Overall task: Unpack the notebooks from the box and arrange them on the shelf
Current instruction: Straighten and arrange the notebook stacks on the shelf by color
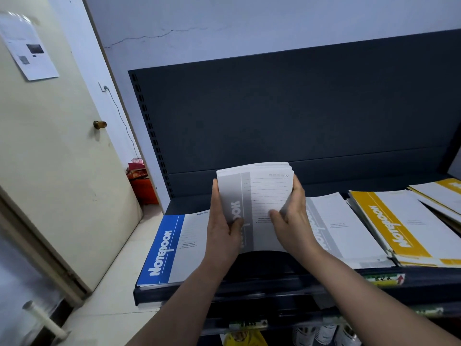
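Both hands, the left hand (223,228) and right hand (293,218), clasp a grey notebook stack (257,196) above the shelf (174,292) front edge, between blue and grey piles; best lowered level, edges squared.

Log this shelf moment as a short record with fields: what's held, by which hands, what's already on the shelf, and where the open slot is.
held item: stack of grey-striped white notebooks, tilted up off the shelf
left hand: grips the stack's left edge, thumb on the cover
right hand: grips the right edge, thumb on the cover
already on dark metal shelf: blue-striped notebook pile at left; grey-striped notebook pile right of the hands; yellow-striped notebook pile further right
open slot: between the blue and grey piles, under the held stack
box: not in view
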Motion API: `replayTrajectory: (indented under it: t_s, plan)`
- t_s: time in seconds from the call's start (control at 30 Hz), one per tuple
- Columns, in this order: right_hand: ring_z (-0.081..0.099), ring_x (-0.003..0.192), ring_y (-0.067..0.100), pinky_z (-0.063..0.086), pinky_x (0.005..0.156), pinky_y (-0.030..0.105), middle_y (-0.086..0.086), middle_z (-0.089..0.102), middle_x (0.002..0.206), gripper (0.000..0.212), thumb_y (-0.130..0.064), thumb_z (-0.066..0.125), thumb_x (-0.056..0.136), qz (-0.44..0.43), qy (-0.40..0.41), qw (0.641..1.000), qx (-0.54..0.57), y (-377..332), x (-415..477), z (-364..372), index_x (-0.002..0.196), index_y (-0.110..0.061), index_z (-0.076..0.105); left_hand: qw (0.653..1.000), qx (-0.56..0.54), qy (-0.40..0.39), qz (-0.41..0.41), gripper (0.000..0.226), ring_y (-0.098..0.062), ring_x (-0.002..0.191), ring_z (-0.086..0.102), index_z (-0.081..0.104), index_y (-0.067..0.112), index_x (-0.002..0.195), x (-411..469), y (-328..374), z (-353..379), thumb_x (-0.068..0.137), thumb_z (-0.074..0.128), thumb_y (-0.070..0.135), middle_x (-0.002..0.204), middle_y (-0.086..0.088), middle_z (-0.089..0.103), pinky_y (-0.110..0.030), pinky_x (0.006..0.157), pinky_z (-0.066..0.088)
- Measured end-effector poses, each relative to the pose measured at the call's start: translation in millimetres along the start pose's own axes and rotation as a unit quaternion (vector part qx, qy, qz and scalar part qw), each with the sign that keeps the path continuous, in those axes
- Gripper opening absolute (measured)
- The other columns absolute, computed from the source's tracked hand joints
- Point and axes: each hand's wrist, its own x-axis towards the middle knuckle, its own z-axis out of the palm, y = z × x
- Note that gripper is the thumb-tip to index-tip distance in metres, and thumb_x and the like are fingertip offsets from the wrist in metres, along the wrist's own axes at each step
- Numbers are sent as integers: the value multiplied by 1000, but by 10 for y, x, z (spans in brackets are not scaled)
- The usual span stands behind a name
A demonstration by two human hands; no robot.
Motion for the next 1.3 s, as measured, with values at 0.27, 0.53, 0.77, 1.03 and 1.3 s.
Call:
replayTrajectory:
  t_s: [0.27, 0.53, 0.77, 1.03, 1.3]
  plan:
    - [15, 142, 10, 21, 102, 15, -4, 13, 154, 95, 4, 52, 89, -3, -27, 999, -32, -12, -47, 14, 151, -24, -14, 999, -35, 9, -10, 107, -11, 137, 35, -9, 62, 141, 14, 27, 46, 88, 61, 0, 154, 11, 28, -45, 111, 38]
    - [40, 92, 4, 29, 79, 11, -4, 37, 113, 75, 2, 38, 97, 14, -32, 995, -92, 220, -145, -53, 148, -27, -9, 1000, 0, -14, -9, 97, -13, 132, 42, -14, 66, 136, -20, -7, 1, 97, 51, 6, 148, 6, 36, -43, 109, 42]
    - [42, 91, -6, 33, 80, 3, -3, 44, 113, 70, 5, 41, 96, -17, 8, 997, -76, 194, -184, -135, 153, -20, 8, 1000, -8, -7, -1, 94, -14, 120, 56, 1, 66, 140, 24, 67, -96, 94, 53, 2, 138, 5, 51, -45, 99, 50]
    - [47, 121, 26, 37, 91, 29, 12, 48, 133, 67, -3, 35, 97, 133, -180, 959, -175, 1, 233, -201, 154, -19, 3, 979, 44, -112, -167, 57, -21, 96, 66, 48, 29, 128, 423, 6, -168, 81, 61, -1, 105, 0, 67, -46, 87, 56]
    - [28, 141, 28, 27, 110, 31, 15, 26, 154, 55, -4, 26, 99, 226, -250, 892, -300, 100, 246, -12, 152, -5, 12, 949, 133, -147, -247, 36, -28, 102, 63, 57, 9, 115, 361, -181, -57, 80, 66, 9, 110, -9, 66, -44, 91, 54]
